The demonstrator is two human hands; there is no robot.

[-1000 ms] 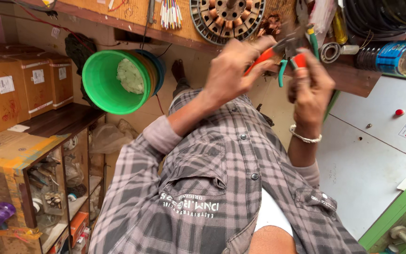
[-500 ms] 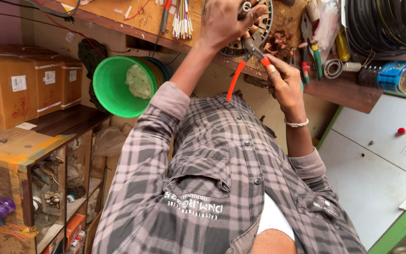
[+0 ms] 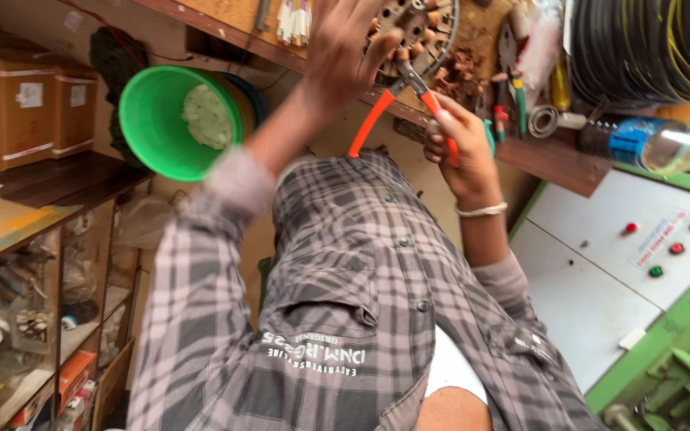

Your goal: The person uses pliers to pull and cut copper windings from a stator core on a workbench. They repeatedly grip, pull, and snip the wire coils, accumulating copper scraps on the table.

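My left hand (image 3: 351, 49) reaches up over a round metal motor stator (image 3: 423, 22) with copper windings on the wooden bench (image 3: 549, 164), fingers spread on its face. My right hand (image 3: 461, 148) grips one handle of orange-handled pliers (image 3: 377, 118). The other handle hangs free to the left. The pliers' jaws touch the stator's lower edge next to my left fingers. A metal bangle is on my right wrist. My checked shirt fills the lower half of the view.
A green plastic tub (image 3: 161, 120) lies on its side at left, beside cardboard boxes (image 3: 33, 104) and a glass-fronted cabinet (image 3: 37, 303). Hand tools (image 3: 513, 92), a plastic bottle (image 3: 652, 145) and black cable coils (image 3: 648, 48) crowd the bench. A white button panel (image 3: 648, 255) sits at right.
Both hands have gone from holding the pliers in front of the bench to the stator. The left hand now rests on it and the pliers' jaws meet its edge.
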